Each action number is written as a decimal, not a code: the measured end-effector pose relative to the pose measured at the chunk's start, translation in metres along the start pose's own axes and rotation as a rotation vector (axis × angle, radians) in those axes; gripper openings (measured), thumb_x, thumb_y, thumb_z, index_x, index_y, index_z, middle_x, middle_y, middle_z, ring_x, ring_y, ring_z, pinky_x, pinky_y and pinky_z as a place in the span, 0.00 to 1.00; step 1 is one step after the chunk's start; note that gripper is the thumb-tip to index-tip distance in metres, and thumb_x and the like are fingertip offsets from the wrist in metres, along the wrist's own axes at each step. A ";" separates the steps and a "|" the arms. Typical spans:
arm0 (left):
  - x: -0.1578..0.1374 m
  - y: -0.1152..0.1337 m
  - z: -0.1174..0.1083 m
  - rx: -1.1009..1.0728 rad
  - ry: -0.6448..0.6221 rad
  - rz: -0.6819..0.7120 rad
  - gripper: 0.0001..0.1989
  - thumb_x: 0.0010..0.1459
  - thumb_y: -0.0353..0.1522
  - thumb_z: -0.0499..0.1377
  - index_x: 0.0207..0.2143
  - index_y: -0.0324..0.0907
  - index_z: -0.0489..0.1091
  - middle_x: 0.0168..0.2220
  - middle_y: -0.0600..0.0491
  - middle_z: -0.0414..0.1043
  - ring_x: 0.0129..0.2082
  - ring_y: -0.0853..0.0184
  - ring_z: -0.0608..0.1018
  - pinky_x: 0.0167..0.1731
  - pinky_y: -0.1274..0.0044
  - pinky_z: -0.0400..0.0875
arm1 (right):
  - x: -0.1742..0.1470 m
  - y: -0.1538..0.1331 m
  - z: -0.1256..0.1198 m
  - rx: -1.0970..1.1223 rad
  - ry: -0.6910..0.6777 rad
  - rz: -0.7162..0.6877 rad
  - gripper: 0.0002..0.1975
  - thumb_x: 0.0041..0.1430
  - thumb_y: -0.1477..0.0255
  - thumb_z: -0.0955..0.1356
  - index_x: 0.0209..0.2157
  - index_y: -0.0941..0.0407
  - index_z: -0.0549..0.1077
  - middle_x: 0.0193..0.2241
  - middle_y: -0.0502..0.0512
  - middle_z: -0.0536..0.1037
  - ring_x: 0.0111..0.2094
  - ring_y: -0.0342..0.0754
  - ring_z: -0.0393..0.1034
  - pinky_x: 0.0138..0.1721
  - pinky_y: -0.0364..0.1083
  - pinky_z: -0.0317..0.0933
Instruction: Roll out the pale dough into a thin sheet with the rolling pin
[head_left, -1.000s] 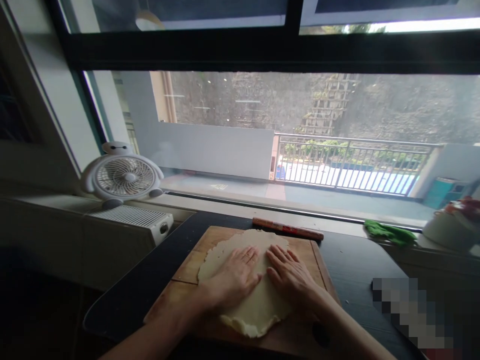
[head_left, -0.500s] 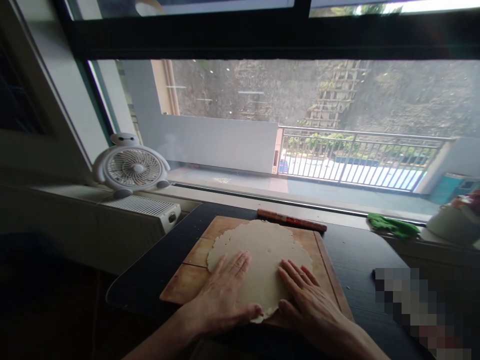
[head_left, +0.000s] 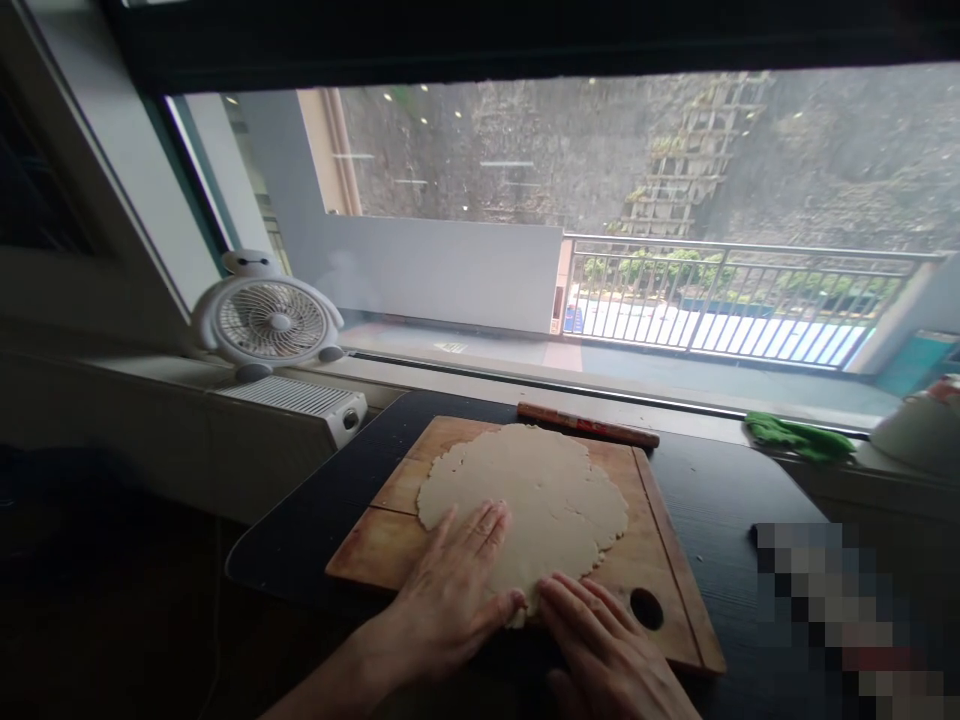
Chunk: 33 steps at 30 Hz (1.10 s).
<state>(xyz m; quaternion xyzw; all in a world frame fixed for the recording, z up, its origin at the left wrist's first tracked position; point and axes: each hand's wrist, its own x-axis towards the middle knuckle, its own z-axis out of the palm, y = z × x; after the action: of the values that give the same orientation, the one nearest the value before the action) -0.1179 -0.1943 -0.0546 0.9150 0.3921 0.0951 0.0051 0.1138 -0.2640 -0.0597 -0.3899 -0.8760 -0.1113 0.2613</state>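
My hands have slid back toward me off the middle of the dough (head_left: 525, 505): left hand (head_left: 450, 590) lies flat and open on its near edge, right hand (head_left: 600, 645) open beside it at the rim, so the sheet now lies spread, centre frame, on the cutting board (head_left: 660, 570). A pot (head_left: 919, 430) sits far right, contents unseen.

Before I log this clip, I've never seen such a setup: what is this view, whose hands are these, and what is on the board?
No machine here. A camera worn on a person's head looks forward and down. The left hand lies flat on the near edge of a thin round dough sheet; the right hand touches its near rim. Neither holds anything. The dough lies on a wooden cutting board on a dark table. Behind the board lies a rolling pin; a small white fan stands at the window.
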 end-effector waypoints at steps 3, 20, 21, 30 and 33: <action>0.001 0.002 0.002 0.032 0.027 0.017 0.35 0.63 0.48 0.43 0.65 0.43 0.32 0.65 0.49 0.36 0.64 0.59 0.47 0.61 0.61 0.42 | 0.006 -0.005 -0.002 -0.007 0.088 0.029 0.20 0.53 0.74 0.64 0.50 0.56 0.67 0.45 0.53 0.74 0.45 0.48 0.69 0.49 0.47 0.65; -0.018 0.019 -0.013 -0.346 0.158 0.001 0.09 0.59 0.35 0.55 0.40 0.51 0.74 0.50 0.56 0.70 0.57 0.63 0.64 0.60 0.60 0.44 | -0.008 0.004 0.025 -0.217 0.046 -0.011 0.27 0.51 0.79 0.62 0.51 0.42 0.66 0.43 0.53 0.72 0.46 0.50 0.67 0.47 0.53 0.63; -0.017 0.020 -0.012 -0.361 0.177 -0.003 0.09 0.60 0.35 0.54 0.39 0.51 0.74 0.49 0.56 0.71 0.57 0.63 0.65 0.60 0.60 0.44 | -0.009 0.002 0.027 -0.224 0.044 0.007 0.26 0.52 0.79 0.62 0.51 0.42 0.66 0.44 0.53 0.71 0.47 0.51 0.66 0.47 0.53 0.63; -0.019 0.027 -0.013 -0.453 0.203 -0.035 0.09 0.59 0.35 0.55 0.39 0.52 0.74 0.47 0.55 0.72 0.55 0.63 0.66 0.60 0.59 0.42 | 0.002 -0.003 0.015 -0.347 -0.037 -0.130 0.26 0.52 0.72 0.64 0.55 0.47 0.63 0.41 0.55 0.74 0.41 0.51 0.71 0.40 0.49 0.68; -0.020 0.029 -0.014 -0.463 0.204 -0.053 0.09 0.59 0.35 0.55 0.39 0.51 0.75 0.47 0.55 0.72 0.56 0.63 0.65 0.61 0.60 0.41 | 0.002 -0.005 0.016 -0.382 -0.025 -0.129 0.29 0.51 0.70 0.66 0.56 0.48 0.62 0.41 0.58 0.75 0.41 0.54 0.71 0.39 0.51 0.69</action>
<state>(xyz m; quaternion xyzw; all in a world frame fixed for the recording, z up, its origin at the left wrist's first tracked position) -0.1124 -0.2296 -0.0422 0.8645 0.3823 0.2739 0.1775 0.1032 -0.2595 -0.0718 -0.3767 -0.8653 -0.2871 0.1640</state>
